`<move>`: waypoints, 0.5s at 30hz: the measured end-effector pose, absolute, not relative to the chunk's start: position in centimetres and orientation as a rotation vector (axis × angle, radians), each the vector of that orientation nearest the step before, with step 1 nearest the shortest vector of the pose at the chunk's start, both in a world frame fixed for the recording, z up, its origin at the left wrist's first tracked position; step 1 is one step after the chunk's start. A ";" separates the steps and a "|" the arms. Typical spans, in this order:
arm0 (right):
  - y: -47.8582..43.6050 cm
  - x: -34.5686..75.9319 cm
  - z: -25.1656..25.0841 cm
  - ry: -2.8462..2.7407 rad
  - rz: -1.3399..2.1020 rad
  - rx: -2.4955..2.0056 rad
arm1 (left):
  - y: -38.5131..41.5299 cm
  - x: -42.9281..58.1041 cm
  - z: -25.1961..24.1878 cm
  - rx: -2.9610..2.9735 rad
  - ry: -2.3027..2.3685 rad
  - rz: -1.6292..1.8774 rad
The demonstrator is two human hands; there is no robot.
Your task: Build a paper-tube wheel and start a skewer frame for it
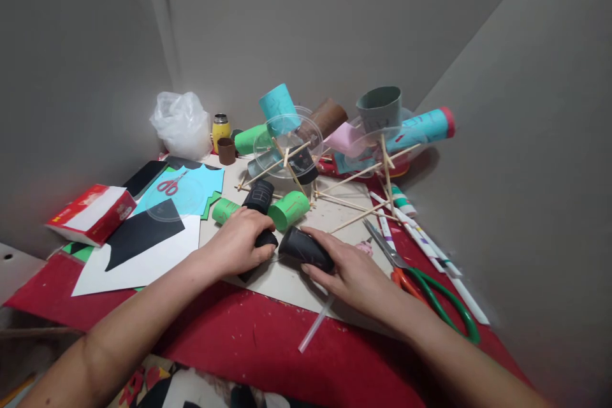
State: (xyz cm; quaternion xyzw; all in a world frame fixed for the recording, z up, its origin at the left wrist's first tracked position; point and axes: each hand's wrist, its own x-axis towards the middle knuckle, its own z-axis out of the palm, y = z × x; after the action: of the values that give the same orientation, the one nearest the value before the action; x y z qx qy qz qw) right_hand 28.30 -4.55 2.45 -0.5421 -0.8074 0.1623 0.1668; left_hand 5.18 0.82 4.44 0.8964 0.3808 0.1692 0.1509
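My right hand is closed around a black paper tube, lying on its side with one end toward my left hand. My left hand curls its fingers over another black piece, largely hidden under the palm. Just beyond the hands lie a black tube with drawn lines and two green tubes, one a bright green tube. Behind them stands a wooden-stick frame with clear plastic discs and coloured tubes on it. All rest on a pale board.
To the right lie large scissors with orange and green handles, and several markers. Left are blue paper, small red scissors, black paper and a red box. A clear straw lies at the front.
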 end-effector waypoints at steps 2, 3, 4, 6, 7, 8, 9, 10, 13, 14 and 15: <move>-4.4 28.3 2.4 -2.288 0.504 -1.523 | 0.8 5.0 4.4 2.534 1.065 0.509; -4.3 28.2 2.4 -2.282 0.518 -1.505 | 0.8 4.9 4.4 2.526 1.048 0.518; -4.2 28.2 2.4 -2.275 0.533 -1.485 | 0.9 4.9 4.4 2.524 1.031 0.526; -4.0 28.3 2.3 -2.249 0.577 -1.468 | 0.9 4.7 4.2 2.525 0.999 0.543; -3.8 28.4 2.3 -2.232 0.605 -1.469 | 1.0 4.6 4.2 2.525 0.987 0.552; -3.6 28.4 2.3 -2.215 0.638 -1.474 | 1.0 4.5 4.1 2.525 0.979 0.563; -3.4 28.5 2.2 -2.198 0.678 -1.478 | 1.0 4.4 4.0 2.523 0.974 0.573; -3.2 28.6 2.2 -2.179 0.718 -1.478 | 1.0 4.3 3.9 2.522 0.970 0.582; -2.7 28.8 2.2 -2.129 0.829 -1.441 | 1.1 4.2 3.7 2.519 0.959 0.589; -2.6 28.8 2.2 -2.115 0.853 -1.430 | 1.1 4.2 3.7 2.517 0.957 0.587; -2.5 28.8 2.2 -2.106 0.866 -1.424 | 1.1 4.2 3.7 2.515 0.954 0.585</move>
State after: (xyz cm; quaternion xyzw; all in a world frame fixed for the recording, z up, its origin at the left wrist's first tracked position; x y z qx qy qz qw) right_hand 28.77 -2.50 2.18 -0.5165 -0.7640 0.3139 0.2260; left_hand 4.18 1.07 3.74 0.8964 0.3402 0.2084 0.1931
